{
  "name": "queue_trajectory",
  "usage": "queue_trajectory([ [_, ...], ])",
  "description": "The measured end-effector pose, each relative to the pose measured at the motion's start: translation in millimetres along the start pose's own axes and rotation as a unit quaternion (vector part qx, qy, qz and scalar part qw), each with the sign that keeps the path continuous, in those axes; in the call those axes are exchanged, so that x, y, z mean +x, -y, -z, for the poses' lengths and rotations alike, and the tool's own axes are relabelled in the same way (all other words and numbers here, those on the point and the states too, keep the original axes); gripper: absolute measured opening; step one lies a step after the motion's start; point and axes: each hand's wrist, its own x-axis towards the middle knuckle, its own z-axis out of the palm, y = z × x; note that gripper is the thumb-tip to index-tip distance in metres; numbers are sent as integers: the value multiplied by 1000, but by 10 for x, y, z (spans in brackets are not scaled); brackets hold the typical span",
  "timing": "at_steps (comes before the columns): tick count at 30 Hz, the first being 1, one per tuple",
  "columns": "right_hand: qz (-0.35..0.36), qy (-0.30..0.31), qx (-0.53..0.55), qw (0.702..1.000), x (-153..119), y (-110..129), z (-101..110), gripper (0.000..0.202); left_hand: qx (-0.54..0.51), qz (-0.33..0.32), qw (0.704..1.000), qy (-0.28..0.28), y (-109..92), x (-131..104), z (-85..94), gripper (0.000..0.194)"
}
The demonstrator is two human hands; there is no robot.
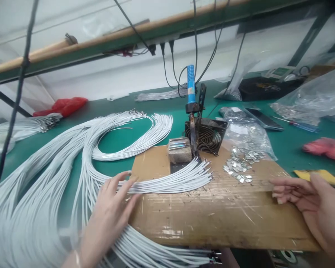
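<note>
My left hand (111,208) lies flat with spread fingers on a bundle of thin white wires (170,180) whose stripped ends fan out across a brown cardboard sheet (212,216). My right hand (309,206) hovers open over the cardboard's right edge, holding nothing. A small pile of shiny metal terminals (240,165) sits just beyond it. A soldering iron with a blue handle (191,89) stands upright in its holder behind the wire ends, beside a grey block (179,149).
A black fan (206,136) sits behind the iron. Large loops of white wires (58,167) cover the green table at left. Plastic bags of parts (309,100), a phone (264,118), red items (324,147) and a yellow piece (315,175) lie at right. Cables hang from above.
</note>
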Motion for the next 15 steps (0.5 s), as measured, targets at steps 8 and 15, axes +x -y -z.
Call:
queue_trajectory([
  [8, -47, 16, 75, 996, -50, 50, -48, 81, -24, -121, 992, 24, 266, 216, 63, 27],
  [15, -12, 53, -46, 997, -61, -59, 54, 88, -77, -117, 989, 45, 22, -96, -55, 21],
])
